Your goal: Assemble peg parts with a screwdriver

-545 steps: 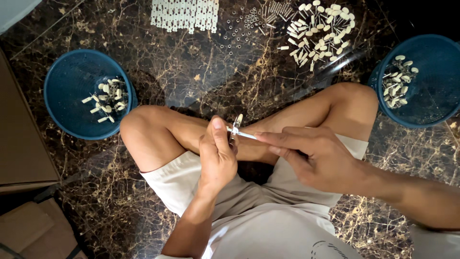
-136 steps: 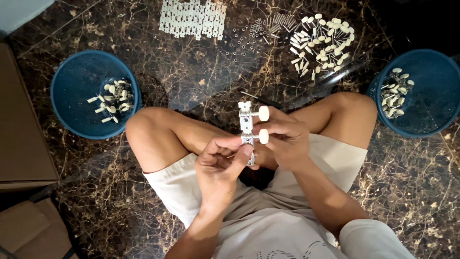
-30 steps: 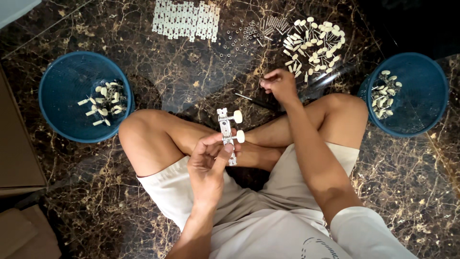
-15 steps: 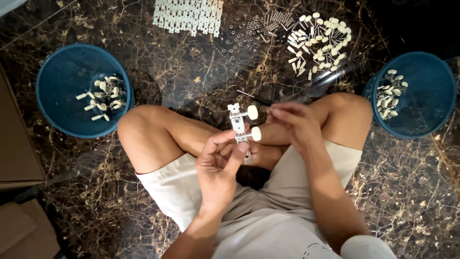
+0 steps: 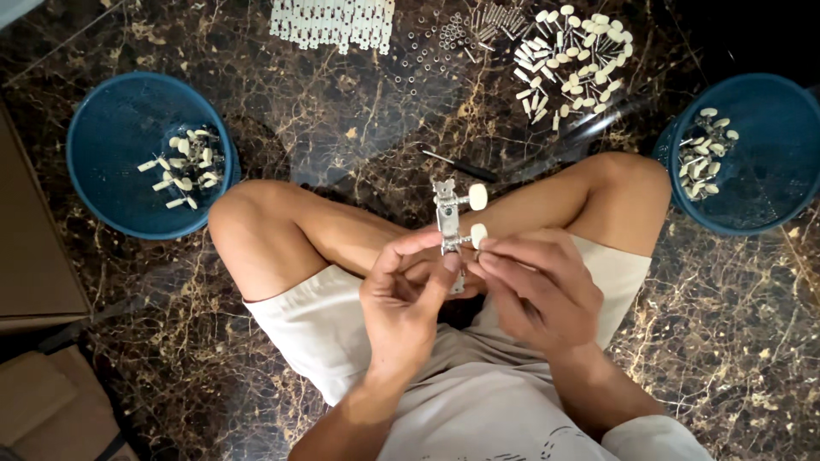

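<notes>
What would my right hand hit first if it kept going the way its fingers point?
The right hand points up-left; its fingertips already sit at the lower cream knob of the metal strip. It would probably meet that knob first, though depth is unclear.

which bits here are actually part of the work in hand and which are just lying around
In use: left hand, right hand, metal strip with cream knobs, loose cream pegs, small screws.

Lying about: screwdriver, cardboard box, left blue basket.
</notes>
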